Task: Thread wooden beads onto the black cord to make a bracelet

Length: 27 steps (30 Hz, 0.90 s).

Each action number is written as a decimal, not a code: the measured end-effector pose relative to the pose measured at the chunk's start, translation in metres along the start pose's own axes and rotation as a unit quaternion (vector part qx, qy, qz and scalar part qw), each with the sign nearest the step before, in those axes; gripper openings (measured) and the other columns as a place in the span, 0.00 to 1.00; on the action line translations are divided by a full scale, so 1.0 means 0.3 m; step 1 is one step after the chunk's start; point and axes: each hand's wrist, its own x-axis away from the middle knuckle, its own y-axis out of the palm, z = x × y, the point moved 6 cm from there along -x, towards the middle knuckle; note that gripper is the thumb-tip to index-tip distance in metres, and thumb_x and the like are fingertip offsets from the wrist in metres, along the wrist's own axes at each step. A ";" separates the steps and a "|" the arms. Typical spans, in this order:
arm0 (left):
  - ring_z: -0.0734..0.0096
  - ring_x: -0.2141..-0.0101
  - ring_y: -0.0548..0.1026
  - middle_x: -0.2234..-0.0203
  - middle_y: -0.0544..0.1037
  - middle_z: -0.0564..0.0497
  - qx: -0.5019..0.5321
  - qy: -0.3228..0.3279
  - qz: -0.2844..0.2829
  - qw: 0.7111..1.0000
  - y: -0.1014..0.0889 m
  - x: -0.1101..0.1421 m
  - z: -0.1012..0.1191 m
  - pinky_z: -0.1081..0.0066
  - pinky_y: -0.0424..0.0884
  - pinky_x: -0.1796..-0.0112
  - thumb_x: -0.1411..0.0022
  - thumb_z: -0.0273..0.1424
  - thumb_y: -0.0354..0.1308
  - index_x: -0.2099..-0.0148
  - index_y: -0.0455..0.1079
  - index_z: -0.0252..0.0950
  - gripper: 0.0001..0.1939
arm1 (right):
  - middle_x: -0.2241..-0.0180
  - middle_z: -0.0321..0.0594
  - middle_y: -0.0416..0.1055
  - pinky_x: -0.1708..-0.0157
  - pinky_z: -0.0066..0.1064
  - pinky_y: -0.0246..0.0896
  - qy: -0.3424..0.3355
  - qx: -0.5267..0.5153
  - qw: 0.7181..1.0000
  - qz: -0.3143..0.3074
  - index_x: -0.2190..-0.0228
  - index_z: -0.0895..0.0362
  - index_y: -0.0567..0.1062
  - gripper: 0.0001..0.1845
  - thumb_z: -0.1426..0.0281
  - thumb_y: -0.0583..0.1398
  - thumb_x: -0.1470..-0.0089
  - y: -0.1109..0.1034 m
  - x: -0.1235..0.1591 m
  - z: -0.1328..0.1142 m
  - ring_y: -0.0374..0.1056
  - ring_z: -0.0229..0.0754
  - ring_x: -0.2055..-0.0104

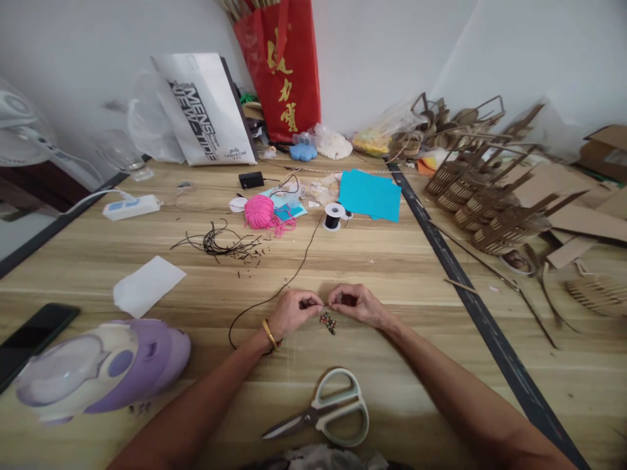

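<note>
My left hand (295, 311) and my right hand (359, 305) meet fingertip to fingertip over the table, both in a pinch. A short, thin dark bit shows between the fingertips; it looks like the end of the black cord (297, 270) in my left fingers. Whatever my right fingertips hold is too small to name. From a white spool (334, 209) the cord curves across the table and passes under my left wrist, which wears a gold bracelet (269, 335). Just below my fingertips lies a small heap of multicoloured beads (328, 322).
Scissors (337, 414) with pale handles lie between my forearms. To the left are a purple and white device (147, 365), a phone (34, 336), white paper (148, 286) and black cord pieces (220, 243). Pink yarn (259, 212) and blue sheets (369, 194) lie behind; small woven baskets (484, 202) stand right.
</note>
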 end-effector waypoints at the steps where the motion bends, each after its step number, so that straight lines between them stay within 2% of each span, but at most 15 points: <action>1: 0.76 0.78 0.69 0.78 0.78 0.49 -0.001 0.001 0.000 1.000 0.001 0.000 0.000 0.78 0.62 0.75 0.47 0.28 0.59 0.70 0.77 0.31 0.07 | 0.79 0.34 0.66 0.78 0.24 0.53 0.002 0.001 1.000 -0.001 0.71 0.62 0.74 0.14 0.61 0.61 0.49 0.000 0.000 0.000 0.57 0.31 0.78; 12: 0.74 0.75 0.72 0.76 0.80 0.48 -0.011 0.006 0.002 1.000 -0.003 0.001 0.008 0.76 0.65 0.72 0.47 0.27 0.59 0.69 0.78 0.31 0.06 | 0.77 0.35 0.67 0.77 0.24 0.54 -0.007 0.005 1.000 -0.002 0.71 0.62 0.75 0.12 0.64 0.61 0.48 0.000 0.000 0.000 0.59 0.32 0.77; 27: 0.75 0.77 0.71 0.77 0.78 0.49 -0.002 0.004 -0.001 1.000 0.001 0.003 -0.002 0.77 0.64 0.74 0.47 0.28 0.59 0.69 0.78 0.31 0.07 | 0.76 0.38 0.71 0.77 0.24 0.54 -0.002 -0.016 1.000 0.002 0.70 0.62 0.77 0.16 0.60 0.61 0.48 -0.001 0.000 0.011 0.60 0.32 0.77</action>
